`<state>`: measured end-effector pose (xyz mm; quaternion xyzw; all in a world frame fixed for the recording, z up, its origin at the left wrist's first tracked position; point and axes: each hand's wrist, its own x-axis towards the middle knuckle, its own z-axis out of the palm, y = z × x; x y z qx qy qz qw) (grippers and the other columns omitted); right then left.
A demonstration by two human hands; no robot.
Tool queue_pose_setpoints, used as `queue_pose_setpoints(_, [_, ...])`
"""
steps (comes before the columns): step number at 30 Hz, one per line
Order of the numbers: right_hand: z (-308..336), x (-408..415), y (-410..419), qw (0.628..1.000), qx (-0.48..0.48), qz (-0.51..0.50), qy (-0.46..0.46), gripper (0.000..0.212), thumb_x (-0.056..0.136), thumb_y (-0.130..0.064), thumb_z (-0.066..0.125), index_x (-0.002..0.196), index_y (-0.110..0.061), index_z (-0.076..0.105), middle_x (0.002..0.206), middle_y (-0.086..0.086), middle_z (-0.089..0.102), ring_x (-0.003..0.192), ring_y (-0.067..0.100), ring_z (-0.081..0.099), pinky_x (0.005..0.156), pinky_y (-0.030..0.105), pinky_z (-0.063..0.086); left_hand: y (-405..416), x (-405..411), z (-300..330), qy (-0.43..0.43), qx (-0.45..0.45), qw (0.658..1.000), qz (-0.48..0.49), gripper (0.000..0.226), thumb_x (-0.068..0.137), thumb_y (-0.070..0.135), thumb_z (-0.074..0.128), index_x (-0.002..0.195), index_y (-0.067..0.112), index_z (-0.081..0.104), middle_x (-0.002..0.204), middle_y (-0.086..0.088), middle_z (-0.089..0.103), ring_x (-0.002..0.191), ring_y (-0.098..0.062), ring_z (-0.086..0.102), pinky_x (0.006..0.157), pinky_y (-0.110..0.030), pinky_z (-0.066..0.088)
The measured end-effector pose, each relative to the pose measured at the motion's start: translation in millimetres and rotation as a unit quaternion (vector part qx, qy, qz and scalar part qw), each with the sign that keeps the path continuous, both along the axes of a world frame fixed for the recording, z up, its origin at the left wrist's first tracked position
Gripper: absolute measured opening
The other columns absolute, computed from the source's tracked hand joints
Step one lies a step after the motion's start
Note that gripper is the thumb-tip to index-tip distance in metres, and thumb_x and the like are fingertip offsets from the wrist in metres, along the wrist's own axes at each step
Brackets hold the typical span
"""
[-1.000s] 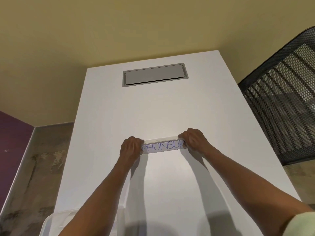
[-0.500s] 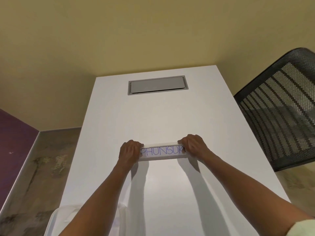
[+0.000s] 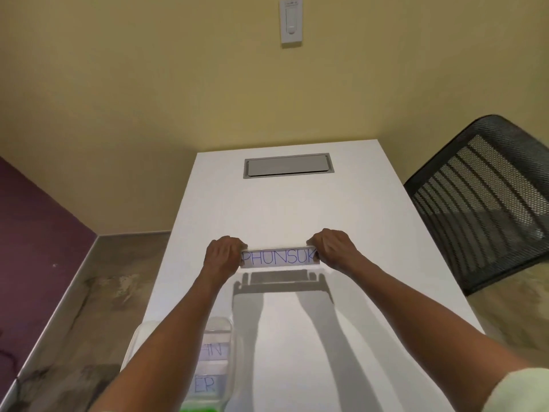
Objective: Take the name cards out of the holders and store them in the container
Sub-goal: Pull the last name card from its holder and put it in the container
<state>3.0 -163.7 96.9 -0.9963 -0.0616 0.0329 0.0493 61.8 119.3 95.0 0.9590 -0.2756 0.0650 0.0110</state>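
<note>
Since half a second ago we have lifted the name card holder (image 3: 279, 259) off the tabletop (image 3: 371, 263): it now hangs above the white surface and throws a separate shadow just below, toward six o'clock, where before it seemed to rest on it. Our left hand (image 3: 223, 257) grips its nine o'clock end with curled fingers, and our right hand (image 3: 334, 248) grips its three o'clock end the same way. The card inside reads PHUNSUK in blue and faces us. The view has also tipped up, so a white wall switch (image 3: 291, 22) shows at twelve o'clock.

At seven o'clock from the holder, near the tabletop's edge, sits the clear container (image 3: 224, 352); our left forearm crosses over it and hides much of it, but cards with blue lettering show inside. A grey hatch (image 3: 287, 165) lies flush at twelve o'clock. A black mesh chair (image 3: 487, 203) stands at three o'clock, beside the tabletop.
</note>
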Motion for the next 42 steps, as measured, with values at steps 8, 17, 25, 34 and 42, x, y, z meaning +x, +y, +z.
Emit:
queue_pose_setpoints(8, [33, -32, 47, 0.999, -0.017, 0.025, -0.019, 0.010, 0.072, -0.012, 0.065, 0.068, -0.015, 0.057, 0.068, 0.009, 0.062, 0.064, 0.034, 0.055, 0.052, 0.028, 0.028, 39, -27, 31, 0.094, 0.020, 0.991, 0.094, 0.034, 0.082, 0.015, 0.065, 0.115, 0.025, 0.069, 0.112, -0.004, 0.070, 0.108, -0.027, 0.059, 0.081, -0.031, 0.044])
queue_pose_setpoints(17, [48, -65, 109, 0.997, -0.017, 0.071, -0.031, 0.022, 0.069, -0.012, 0.067, 0.063, -0.017, 0.047, 0.057, 0.003, 0.039, 0.056, 0.030, 0.040, 0.050, 0.027, 0.023, 105, -73, 46, 0.108, -0.024, 0.984, 0.137, 0.030, 0.077, 0.005, 0.072, 0.102, 0.020, 0.074, 0.105, -0.005, 0.073, 0.103, -0.028, 0.062, 0.078, -0.033, 0.050])
queue_pose_setpoints(25, [38, -83, 171, 0.994, -0.008, 0.107, -0.029, 0.021, 0.069, -0.012, 0.067, 0.064, -0.017, 0.047, 0.069, 0.012, 0.061, 0.056, 0.033, 0.042, 0.052, 0.027, 0.028, 171, -105, 39, 0.157, -0.069, 0.965, 0.198, 0.038, 0.083, 0.002, 0.063, 0.116, 0.021, 0.069, 0.101, -0.003, 0.075, 0.106, -0.022, 0.064, 0.072, -0.024, 0.042])
queue_pose_setpoints(34, [13, -95, 227, 0.989, 0.000, 0.147, -0.022, 0.015, 0.071, -0.016, 0.073, 0.072, -0.008, 0.061, 0.076, 0.015, 0.067, 0.072, 0.033, 0.064, 0.055, 0.028, 0.032, 219, -121, 29, 0.164, -0.032, 0.964, 0.208, 0.040, 0.080, 0.008, 0.073, 0.118, 0.020, 0.068, 0.109, -0.008, 0.073, 0.098, -0.023, 0.069, 0.079, -0.029, 0.052])
queue_pose_setpoints(42, [-1, -98, 254, 0.989, 0.004, 0.150, -0.007, 0.008, 0.076, -0.006, 0.063, 0.083, -0.003, 0.061, 0.087, 0.017, 0.066, 0.083, 0.034, 0.062, 0.060, 0.028, 0.033, 235, -122, 12, 0.140, 0.053, 0.971, 0.184, 0.032, 0.080, 0.017, 0.073, 0.110, 0.029, 0.071, 0.104, -0.007, 0.070, 0.094, -0.024, 0.063, 0.080, -0.032, 0.051])
